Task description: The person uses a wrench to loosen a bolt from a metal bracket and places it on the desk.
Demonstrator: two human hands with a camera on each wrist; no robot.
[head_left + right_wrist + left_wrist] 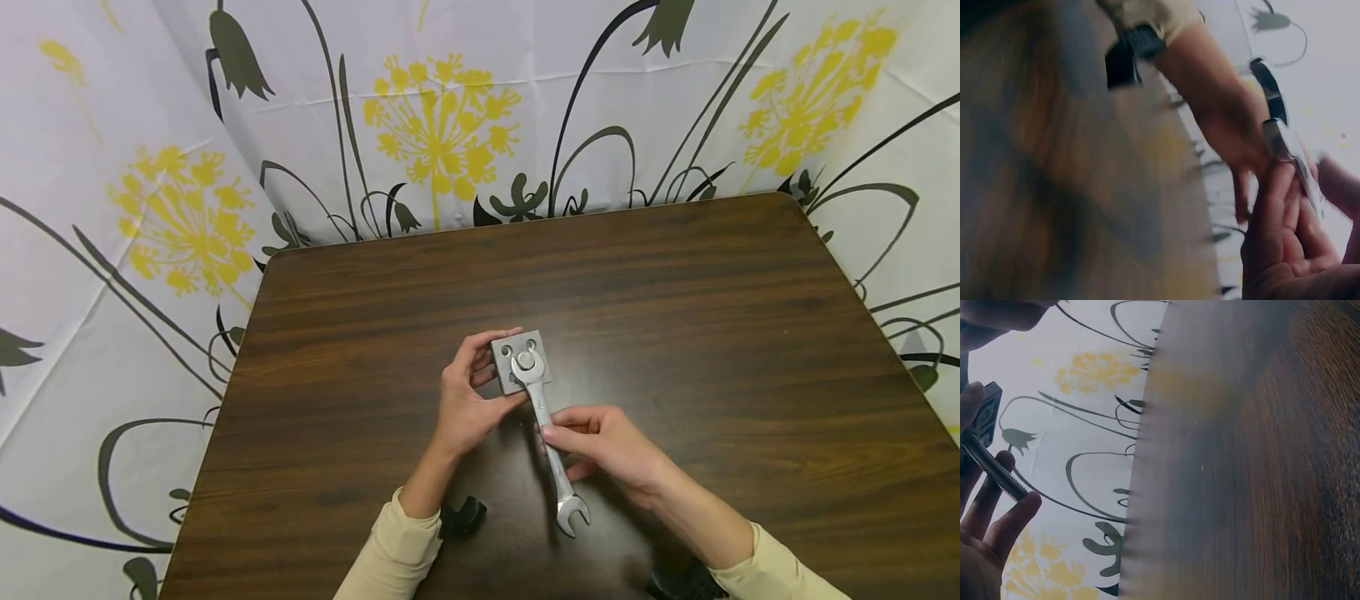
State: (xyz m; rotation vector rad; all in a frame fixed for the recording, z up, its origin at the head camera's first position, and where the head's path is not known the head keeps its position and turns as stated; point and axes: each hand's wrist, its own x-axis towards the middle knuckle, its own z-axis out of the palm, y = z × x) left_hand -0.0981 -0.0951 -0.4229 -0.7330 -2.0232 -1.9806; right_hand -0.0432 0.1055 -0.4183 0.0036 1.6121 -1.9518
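Note:
My left hand grips a small grey metal block by its sides, holding it over the table. The block has several round holes, and a bolt head stands on its face. In the left wrist view, the bolt's long threaded shank sticks out of the block's other side, near the left fingertips. My right hand pinches a silver wrench around the middle of its handle. One end of the wrench sits around the bolt head; its other, open-jawed end points toward me.
The dark wood-grain table spans the area below both hands. Behind it and at its sides hangs a white curtain with yellow and grey flowers. Black straps with devices sit at the wrists, below the cream sleeves.

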